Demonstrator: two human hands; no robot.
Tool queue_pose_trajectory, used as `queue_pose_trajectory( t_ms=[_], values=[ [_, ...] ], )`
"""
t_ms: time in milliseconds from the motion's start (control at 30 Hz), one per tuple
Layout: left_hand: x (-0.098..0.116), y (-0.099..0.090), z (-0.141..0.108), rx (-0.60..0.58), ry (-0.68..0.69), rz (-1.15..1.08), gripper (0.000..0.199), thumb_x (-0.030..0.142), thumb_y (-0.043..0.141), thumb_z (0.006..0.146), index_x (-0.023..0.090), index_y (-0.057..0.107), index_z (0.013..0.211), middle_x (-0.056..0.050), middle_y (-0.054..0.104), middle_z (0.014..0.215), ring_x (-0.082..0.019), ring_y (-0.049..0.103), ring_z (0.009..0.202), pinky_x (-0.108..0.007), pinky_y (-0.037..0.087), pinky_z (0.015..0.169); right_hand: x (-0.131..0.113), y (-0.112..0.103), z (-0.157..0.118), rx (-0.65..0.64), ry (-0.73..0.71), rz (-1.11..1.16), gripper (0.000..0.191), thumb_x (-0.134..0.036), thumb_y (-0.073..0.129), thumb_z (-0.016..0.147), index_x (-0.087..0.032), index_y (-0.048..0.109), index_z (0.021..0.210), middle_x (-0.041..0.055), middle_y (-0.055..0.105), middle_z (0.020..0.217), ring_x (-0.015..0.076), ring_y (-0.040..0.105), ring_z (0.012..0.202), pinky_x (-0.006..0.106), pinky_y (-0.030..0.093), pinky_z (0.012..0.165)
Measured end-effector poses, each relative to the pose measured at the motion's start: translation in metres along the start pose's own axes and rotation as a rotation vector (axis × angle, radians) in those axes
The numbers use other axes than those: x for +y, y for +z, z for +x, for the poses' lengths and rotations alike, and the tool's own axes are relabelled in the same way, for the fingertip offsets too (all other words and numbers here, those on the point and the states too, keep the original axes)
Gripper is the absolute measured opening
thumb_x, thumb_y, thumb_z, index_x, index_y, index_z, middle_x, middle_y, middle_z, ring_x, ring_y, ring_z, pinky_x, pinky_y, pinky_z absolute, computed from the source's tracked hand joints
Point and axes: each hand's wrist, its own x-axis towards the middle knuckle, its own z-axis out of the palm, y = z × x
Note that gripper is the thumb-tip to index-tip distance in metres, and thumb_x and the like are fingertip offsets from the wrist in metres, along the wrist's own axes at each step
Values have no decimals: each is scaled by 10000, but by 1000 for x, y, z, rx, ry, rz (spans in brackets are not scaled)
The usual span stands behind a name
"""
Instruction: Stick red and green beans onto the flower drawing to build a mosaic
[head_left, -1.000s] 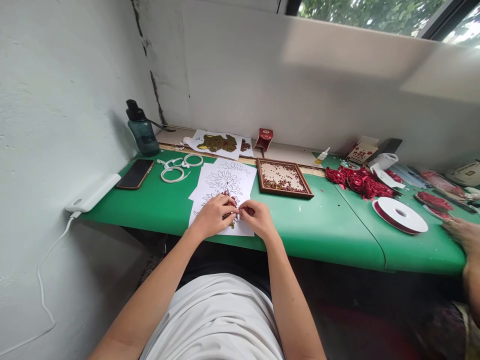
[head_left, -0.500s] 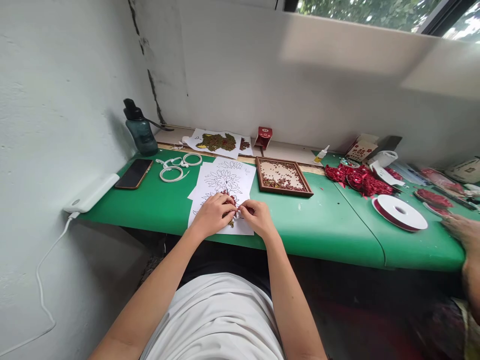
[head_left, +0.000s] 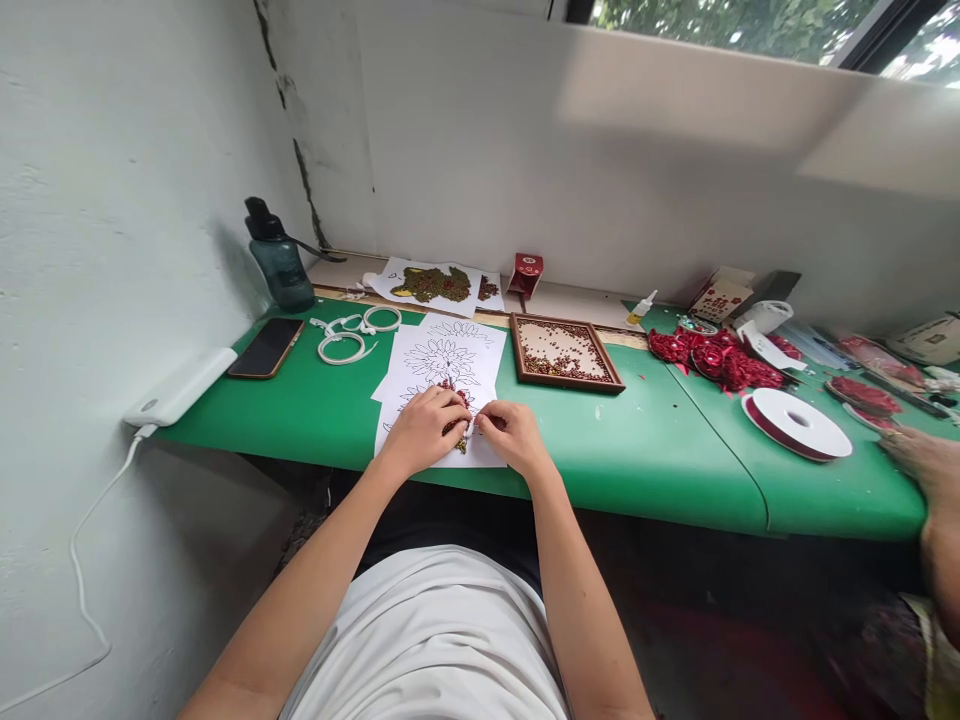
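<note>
A white sheet [head_left: 439, 362] with printed flower outlines lies near the table's front edge. Red and green-gold beads [head_left: 460, 440] cover part of its lower drawing. My left hand [head_left: 426, 432] rests over that drawing, its fingers curled and closed on something too small to make out. Just to the right, my right hand [head_left: 511, 432] pinches at the beads' right side; a small whitish bit shows near its fingertips. Behind my right hand sits a brown-framed tray [head_left: 559, 335] with many loose dark red and gold beads.
A phone [head_left: 266, 348], white cables [head_left: 341, 347] and a bottle [head_left: 281, 265] stand left. A beaded picture [head_left: 435, 284] and red box [head_left: 527, 272] lie behind. To the right are a glue bottle [head_left: 641, 308], red ribbon flowers [head_left: 727, 358], a ribbon spool [head_left: 799, 424] and another person's arm [head_left: 934, 480].
My right hand's fingertips have shifted slightly away from my left fingers, so the gap between them looks a little wider. My left hand stays almost in place.
</note>
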Motion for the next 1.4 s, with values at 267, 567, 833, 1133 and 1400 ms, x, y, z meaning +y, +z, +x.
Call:
queue_pose_trajectory(
  t_ms=[267, 567, 833, 1133, 1400],
  values=[
    [0, -2, 0, -19, -4, -16, 191, 272, 578, 1027, 284, 747, 1114, -19, 720, 1171, -232, 608, 1148, -431, 545, 986, 0, 0, 0, -1, -6, -11, 247, -231, 529, 873, -201, 576, 633, 7, 628, 652, 142, 481, 615, 300, 294, 608],
    [-1, -2, 2, -61, -45, -28, 310, 278, 603, 1010, 272, 631, 1318, -28, 706, 1265, -256, 582, 1217, -456, 522, 1023, 0, 1, 0, 3, -12, -15, 239, -226, 527, 868, -207, 529, 629, -2, 581, 630, 141, 452, 603, 303, 284, 604],
    [-2, -1, 4, -68, -40, -21, 207, 284, 601, 1005, 279, 676, 1198, -22, 682, 1320, -257, 571, 1261, -471, 484, 1049, 1, 1, 0, 0, -15, -16, 247, -231, 511, 876, -213, 509, 630, -7, 543, 616, 143, 439, 599, 300, 290, 607],
    [-3, -2, 5, -75, -64, -48, 177, 274, 570, 1018, 279, 686, 1152, -12, 702, 1298, -244, 597, 1249, -466, 477, 1048, 1, 1, 0, -4, -18, -26, 254, -213, 517, 872, -212, 509, 618, -16, 522, 603, 139, 423, 590, 302, 287, 598],
    [-4, -4, 6, -82, -89, -113, 221, 203, 541, 1006, 284, 693, 1144, -4, 709, 1291, -233, 594, 1250, -451, 468, 1087, -1, 1, 0, -9, -16, -33, 250, -199, 519, 873, -210, 537, 624, -9, 569, 626, 141, 451, 601, 297, 293, 602]
  ],
)
